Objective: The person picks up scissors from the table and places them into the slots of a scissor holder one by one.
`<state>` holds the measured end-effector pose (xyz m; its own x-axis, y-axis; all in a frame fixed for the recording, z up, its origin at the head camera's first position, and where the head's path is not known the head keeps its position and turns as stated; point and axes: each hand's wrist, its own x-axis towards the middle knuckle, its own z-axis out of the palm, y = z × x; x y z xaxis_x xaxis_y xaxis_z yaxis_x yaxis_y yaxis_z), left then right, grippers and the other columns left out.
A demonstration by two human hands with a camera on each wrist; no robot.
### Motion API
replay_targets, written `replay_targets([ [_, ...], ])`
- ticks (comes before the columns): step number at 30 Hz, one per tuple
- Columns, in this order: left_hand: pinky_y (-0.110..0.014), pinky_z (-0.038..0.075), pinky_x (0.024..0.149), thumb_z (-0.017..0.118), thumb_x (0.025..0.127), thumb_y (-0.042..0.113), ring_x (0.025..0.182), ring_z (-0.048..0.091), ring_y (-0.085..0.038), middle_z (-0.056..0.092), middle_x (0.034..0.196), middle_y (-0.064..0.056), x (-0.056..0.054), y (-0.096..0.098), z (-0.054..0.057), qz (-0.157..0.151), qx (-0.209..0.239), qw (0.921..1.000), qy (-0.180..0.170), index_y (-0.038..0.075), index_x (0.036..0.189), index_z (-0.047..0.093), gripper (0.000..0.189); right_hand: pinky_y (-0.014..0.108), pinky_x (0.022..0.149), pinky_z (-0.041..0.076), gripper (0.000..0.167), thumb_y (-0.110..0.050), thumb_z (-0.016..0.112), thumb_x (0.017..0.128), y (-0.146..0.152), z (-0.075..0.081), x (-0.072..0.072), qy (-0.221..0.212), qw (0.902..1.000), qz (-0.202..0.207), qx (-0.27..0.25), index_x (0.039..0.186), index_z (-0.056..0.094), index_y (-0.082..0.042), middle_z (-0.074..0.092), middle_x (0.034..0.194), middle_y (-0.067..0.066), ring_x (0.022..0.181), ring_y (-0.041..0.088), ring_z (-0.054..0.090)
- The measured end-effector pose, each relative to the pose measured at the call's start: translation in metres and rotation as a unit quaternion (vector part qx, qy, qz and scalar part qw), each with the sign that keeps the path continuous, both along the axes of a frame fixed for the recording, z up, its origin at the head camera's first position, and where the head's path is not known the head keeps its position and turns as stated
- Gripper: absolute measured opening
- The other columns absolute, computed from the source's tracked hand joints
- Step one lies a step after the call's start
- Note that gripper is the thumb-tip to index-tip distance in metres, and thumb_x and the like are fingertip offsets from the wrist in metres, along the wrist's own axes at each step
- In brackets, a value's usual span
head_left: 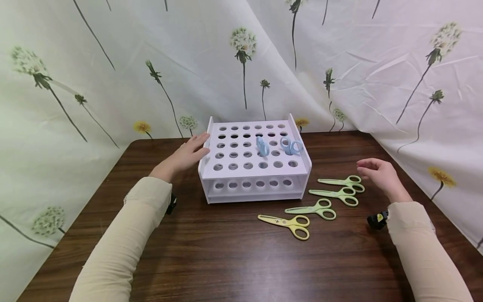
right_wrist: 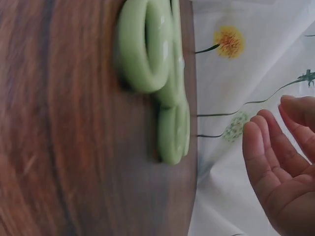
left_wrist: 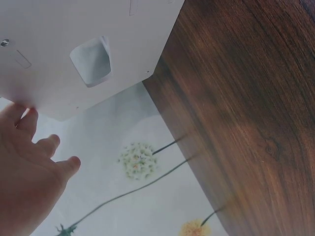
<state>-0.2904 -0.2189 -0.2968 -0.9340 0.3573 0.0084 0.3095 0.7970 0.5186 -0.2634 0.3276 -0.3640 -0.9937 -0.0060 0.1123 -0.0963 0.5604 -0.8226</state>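
A white rack [head_left: 252, 173] with rows of round holes stands on the table. My left hand [head_left: 185, 154] rests its fingertips on the rack's left side panel, also seen in the left wrist view as a white panel [left_wrist: 128, 59] with a cutout. Two blue scissors stand handles-up in the rack's holes: one pair [head_left: 263, 147] near the middle, another pair [head_left: 291, 146] farther right. My right hand [head_left: 383, 176] hovers just right of the green scissors [head_left: 341, 182], fingers loosely bent and holding nothing. In the right wrist view, green scissor handles [right_wrist: 142, 49] lie beside that hand.
Nearer me lie two more green scissors, one [head_left: 336, 194] beside the rack's front right corner and one [head_left: 313, 209] lower, plus yellow scissors [head_left: 284, 223]. The brown wooden table [head_left: 211, 260] ends at a white flowered cloth [head_left: 203, 63] behind and at the sides.
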Motion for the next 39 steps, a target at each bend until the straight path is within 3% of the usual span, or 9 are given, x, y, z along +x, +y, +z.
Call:
replay_targets([
  [7, -0.052, -0.002, 0.106, 0.035, 0.098, 0.039, 0.138, -0.005, -0.028, 0.005, 0.154, -0.002, 0.000, -0.001, 0.000, -0.001, 0.002, 1.0000, -0.003, 0.015, 0.149, 0.012, 0.061, 0.026, 0.065, 0.053, 0.039, -0.006, 0.056, 0.090, 0.008, -0.011, -0.001, -0.057, 0.9976, 0.009, -0.038, 0.117, 0.046, 0.020, 0.064, 0.091, 0.009, 0.072, 0.008, 0.063],
  [18, -0.052, 0.001, 0.107, 0.036, 0.098, 0.040, 0.138, -0.004, -0.026, 0.007, 0.154, -0.001, 0.001, -0.001, 0.001, 0.008, 0.004, 1.0000, -0.002, 0.016, 0.149, 0.013, 0.061, 0.026, 0.062, 0.053, 0.036, -0.004, 0.058, 0.088, 0.016, -0.020, -0.003, -0.145, 0.9879, 0.008, -0.055, 0.112, 0.047, 0.022, 0.060, 0.076, -0.004, 0.064, 0.007, 0.059],
  [26, -0.051, 0.002, 0.107, 0.037, 0.098, 0.037, 0.138, -0.004, -0.028, 0.007, 0.153, -0.004, -0.001, -0.001, 0.003, 0.000, 0.007, 1.0000, 0.004, 0.013, 0.149, 0.015, 0.060, 0.027, 0.063, 0.053, 0.030, -0.006, 0.059, 0.088, 0.020, -0.019, -0.008, -0.185, 0.9823, 0.024, -0.015, 0.107, 0.053, 0.017, 0.059, 0.076, -0.003, 0.066, 0.010, 0.058],
  [34, -0.051, 0.002, 0.107, 0.037, 0.098, 0.038, 0.138, -0.004, -0.027, 0.007, 0.153, -0.003, -0.001, -0.001, 0.002, 0.002, 0.006, 1.0000, 0.004, 0.014, 0.149, 0.015, 0.061, 0.026, 0.057, 0.051, 0.019, -0.005, 0.062, 0.084, 0.017, -0.018, -0.009, -0.191, 0.9805, 0.029, 0.037, 0.091, 0.061, 0.013, 0.058, 0.069, -0.003, 0.062, 0.011, 0.054],
  [39, -0.053, 0.002, 0.107, 0.035, 0.098, 0.041, 0.138, -0.004, -0.028, 0.006, 0.154, -0.001, 0.000, -0.001, 0.001, 0.004, -0.001, 1.0000, -0.004, 0.016, 0.149, 0.013, 0.062, 0.026, 0.057, 0.051, 0.018, -0.004, 0.061, 0.085, 0.017, -0.019, -0.009, -0.195, 0.9793, 0.019, 0.051, 0.090, 0.062, 0.013, 0.056, 0.068, -0.003, 0.063, 0.012, 0.053],
])
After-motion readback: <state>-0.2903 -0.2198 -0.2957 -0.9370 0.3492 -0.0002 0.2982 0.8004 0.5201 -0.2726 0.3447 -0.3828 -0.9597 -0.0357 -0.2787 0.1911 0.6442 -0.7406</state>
